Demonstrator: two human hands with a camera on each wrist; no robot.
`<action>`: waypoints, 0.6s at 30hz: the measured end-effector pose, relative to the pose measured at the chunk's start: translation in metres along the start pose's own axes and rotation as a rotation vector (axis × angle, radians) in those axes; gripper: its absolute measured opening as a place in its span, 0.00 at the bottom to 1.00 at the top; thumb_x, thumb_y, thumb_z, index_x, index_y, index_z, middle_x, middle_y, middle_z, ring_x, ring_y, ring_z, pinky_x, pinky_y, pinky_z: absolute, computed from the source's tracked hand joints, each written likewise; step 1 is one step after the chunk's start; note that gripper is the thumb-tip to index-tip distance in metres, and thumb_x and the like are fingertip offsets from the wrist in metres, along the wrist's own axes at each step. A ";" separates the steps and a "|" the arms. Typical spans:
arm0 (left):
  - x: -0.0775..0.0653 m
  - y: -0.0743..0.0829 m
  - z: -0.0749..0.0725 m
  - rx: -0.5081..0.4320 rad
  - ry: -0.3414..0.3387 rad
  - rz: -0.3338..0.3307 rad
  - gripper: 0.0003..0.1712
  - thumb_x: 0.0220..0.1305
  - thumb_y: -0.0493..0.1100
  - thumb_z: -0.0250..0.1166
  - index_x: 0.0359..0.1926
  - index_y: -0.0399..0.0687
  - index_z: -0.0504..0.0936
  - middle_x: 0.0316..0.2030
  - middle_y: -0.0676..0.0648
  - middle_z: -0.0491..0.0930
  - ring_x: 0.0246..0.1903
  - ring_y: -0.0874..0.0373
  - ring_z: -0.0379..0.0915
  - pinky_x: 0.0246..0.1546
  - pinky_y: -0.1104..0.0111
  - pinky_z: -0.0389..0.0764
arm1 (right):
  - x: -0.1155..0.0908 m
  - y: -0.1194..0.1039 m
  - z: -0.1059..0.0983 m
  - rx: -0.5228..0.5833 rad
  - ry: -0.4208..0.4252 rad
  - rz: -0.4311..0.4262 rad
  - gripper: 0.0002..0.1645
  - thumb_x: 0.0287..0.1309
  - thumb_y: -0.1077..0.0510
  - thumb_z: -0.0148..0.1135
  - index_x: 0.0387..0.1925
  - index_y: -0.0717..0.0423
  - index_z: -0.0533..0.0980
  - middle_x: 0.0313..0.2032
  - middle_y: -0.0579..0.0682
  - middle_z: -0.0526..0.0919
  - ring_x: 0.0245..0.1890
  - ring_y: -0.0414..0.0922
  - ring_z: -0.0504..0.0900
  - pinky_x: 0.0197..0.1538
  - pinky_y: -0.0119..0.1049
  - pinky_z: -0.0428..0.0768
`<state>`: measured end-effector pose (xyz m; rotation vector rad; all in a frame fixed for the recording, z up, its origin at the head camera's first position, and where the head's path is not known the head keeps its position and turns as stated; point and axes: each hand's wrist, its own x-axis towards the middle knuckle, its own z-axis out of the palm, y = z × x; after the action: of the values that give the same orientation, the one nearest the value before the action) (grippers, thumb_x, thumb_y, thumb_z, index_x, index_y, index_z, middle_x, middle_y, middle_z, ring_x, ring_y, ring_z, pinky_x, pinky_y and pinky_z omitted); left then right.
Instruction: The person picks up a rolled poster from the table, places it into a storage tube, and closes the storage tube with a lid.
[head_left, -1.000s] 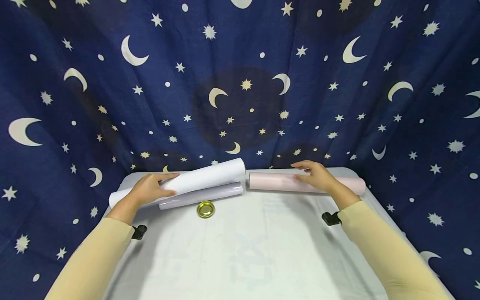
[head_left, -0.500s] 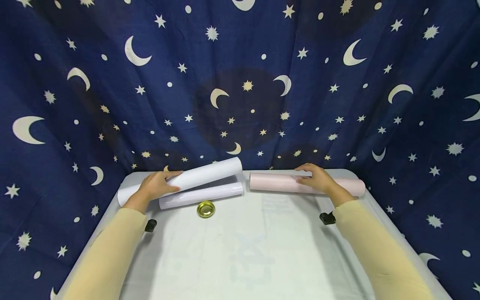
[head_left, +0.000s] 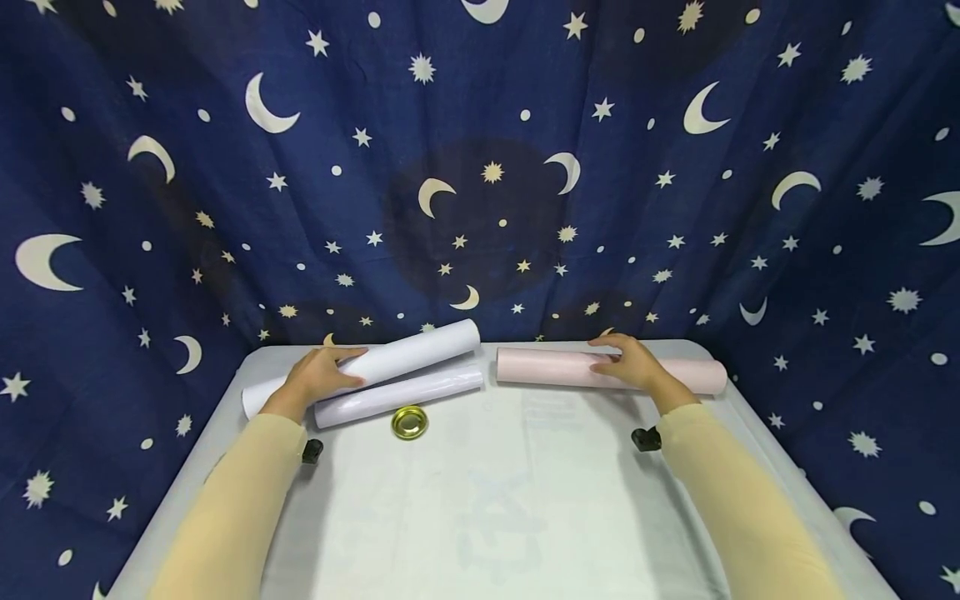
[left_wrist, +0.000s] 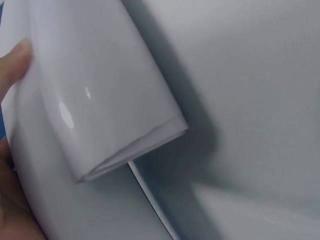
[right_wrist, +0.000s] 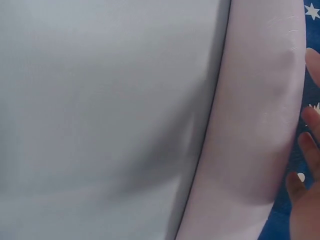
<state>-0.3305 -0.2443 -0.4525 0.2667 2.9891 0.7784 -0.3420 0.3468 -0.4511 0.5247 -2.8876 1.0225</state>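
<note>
My left hand holds a long white roll near the back left of the table, thumb on the near side. The roll slants up to the right, its right end higher than its left. Just in front lies a thinner glossy white roll; the left wrist view shows its flattened, folded end overlapping the larger roll. At the back right, a pale pink roll lies along the table. My right hand rests over its middle, thumb toward me, with loosely spread fingers along the far side.
A small round gold dish sits in front of the glossy roll. The white-covered table ends at the back against a dark blue curtain with moons and stars. Black wrist mounts hang below the sleeves.
My left hand has moved slightly right, and the larger white roll's left end has shifted right with it. The thinner roll now looks brighter. My right hand and the pink roll barely differ.
</note>
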 end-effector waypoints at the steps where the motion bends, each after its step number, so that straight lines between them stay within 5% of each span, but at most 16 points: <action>1: 0.000 0.000 0.001 0.003 -0.006 -0.001 0.42 0.53 0.59 0.76 0.69 0.65 0.74 0.64 0.40 0.74 0.58 0.41 0.73 0.54 0.46 0.73 | 0.000 0.000 0.000 0.002 0.001 0.001 0.32 0.55 0.60 0.75 0.61 0.62 0.76 0.60 0.66 0.74 0.65 0.64 0.68 0.63 0.60 0.70; 18: 0.003 -0.006 0.013 -0.024 -0.049 -0.007 0.41 0.52 0.60 0.76 0.69 0.67 0.74 0.63 0.37 0.76 0.52 0.45 0.76 0.51 0.50 0.75 | -0.002 0.008 0.007 -0.023 0.019 -0.004 0.35 0.52 0.57 0.77 0.60 0.64 0.77 0.61 0.68 0.75 0.63 0.64 0.69 0.64 0.60 0.68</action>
<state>-0.3330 -0.2429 -0.4673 0.2695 2.9313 0.7938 -0.3424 0.3490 -0.4617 0.5169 -2.8765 0.9874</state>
